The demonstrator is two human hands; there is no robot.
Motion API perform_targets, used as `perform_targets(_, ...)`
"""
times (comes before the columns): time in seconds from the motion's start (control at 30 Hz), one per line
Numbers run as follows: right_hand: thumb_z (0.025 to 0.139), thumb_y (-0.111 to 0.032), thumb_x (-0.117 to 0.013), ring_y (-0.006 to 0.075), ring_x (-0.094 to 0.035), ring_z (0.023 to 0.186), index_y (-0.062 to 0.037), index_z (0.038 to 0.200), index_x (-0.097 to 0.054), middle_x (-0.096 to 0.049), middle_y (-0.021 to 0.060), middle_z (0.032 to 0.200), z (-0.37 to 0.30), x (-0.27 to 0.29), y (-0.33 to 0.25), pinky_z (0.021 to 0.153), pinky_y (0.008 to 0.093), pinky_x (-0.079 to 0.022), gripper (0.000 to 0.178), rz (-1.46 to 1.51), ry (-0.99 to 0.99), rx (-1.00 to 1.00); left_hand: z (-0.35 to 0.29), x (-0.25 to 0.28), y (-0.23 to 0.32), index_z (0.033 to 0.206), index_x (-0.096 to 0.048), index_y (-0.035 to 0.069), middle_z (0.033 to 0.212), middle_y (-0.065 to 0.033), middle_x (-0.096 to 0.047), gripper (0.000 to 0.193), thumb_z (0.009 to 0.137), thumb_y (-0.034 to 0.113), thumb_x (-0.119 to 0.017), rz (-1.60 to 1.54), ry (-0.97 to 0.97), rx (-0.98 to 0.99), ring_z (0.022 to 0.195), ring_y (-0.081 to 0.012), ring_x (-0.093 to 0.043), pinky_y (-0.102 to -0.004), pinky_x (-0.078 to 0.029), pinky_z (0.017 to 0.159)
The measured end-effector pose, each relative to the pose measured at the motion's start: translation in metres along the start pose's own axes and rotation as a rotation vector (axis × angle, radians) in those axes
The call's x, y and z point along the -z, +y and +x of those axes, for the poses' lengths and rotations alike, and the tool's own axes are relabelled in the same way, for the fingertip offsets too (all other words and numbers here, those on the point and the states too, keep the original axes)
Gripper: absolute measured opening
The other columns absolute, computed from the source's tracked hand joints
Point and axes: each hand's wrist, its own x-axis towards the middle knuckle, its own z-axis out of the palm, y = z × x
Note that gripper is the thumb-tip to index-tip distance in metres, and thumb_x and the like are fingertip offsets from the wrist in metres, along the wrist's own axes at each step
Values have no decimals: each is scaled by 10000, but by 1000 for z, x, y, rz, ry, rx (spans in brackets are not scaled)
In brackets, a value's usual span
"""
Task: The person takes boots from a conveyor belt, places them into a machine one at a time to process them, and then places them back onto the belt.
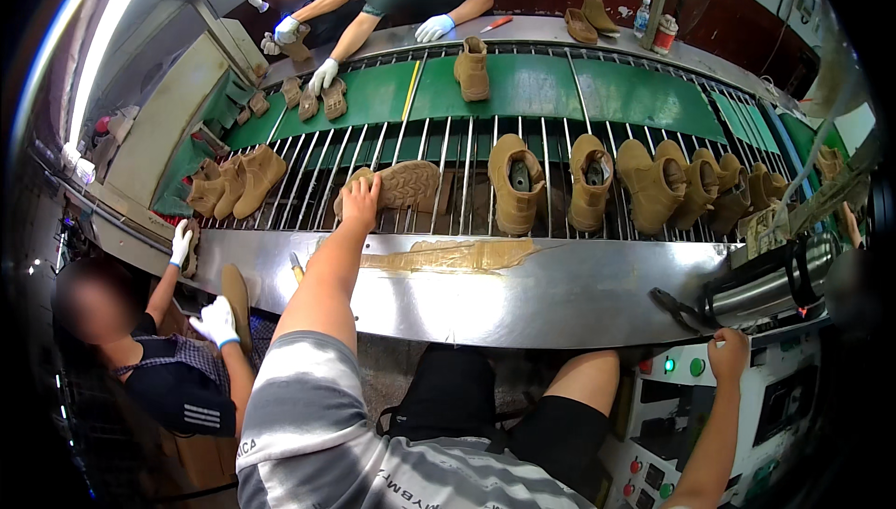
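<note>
My left hand (358, 199) reaches across the metal ledge and grips a tan boot lying on its side on the roller bars. The boot's brown patterned sole (409, 184) faces me; my hand covers part of the upper. Far from it, my right hand (728, 355) is curled into a loose fist beside the machine's control panel (695, 406), and I see nothing in it. To the right of the held boot, two tan boots (516, 187) (590, 182) stand upright on the bars with their openings toward me.
More tan boots (651, 187) line the rollers at right, and several (259, 178) stand at left. Behind runs a green belt (532, 89) carrying one boot (472, 70) and some soles (333, 98). A steel cylinder (775, 285) lies on the ledge (560, 294). Gloved co-workers (324, 75) (217, 320) work opposite and at left.
</note>
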Motion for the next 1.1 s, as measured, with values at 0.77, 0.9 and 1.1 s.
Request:
perform_targets(0.77,825,-124,-656,234,-558,1067,-70,1441,-312,-567,175,1192,-111,13,-285,955,343,-439,708,1775,-577,-125,-346,133,35,1344,-439,-48,1277,-252,-554,775,675,300,-616,-3235,-533,0,1133,-386,-581,-490,-482,984)
perform_targets(0.9,824,-322,-701,260,-550,1127,-105,1503,-171,-508,198,1305,-117,82,-353,985,376,-426,888,2142,-795,163,-371,261,66,1377,-430,25,1313,-207,-533,736,770,401,-610,-3194,-770,-808,1169,-347,-556,-477,-478,993)
perform_targets(1.1,859,-561,-539,322,-554,1159,10,1387,-384,-526,173,1320,-151,78,-285,984,431,-459,793,2554,-584,62,-343,257,148,1282,-541,19,1228,-97,-586,434,879,123,-666,-2056,-477,-1096,1091,-168,-561,-331,-477,936)
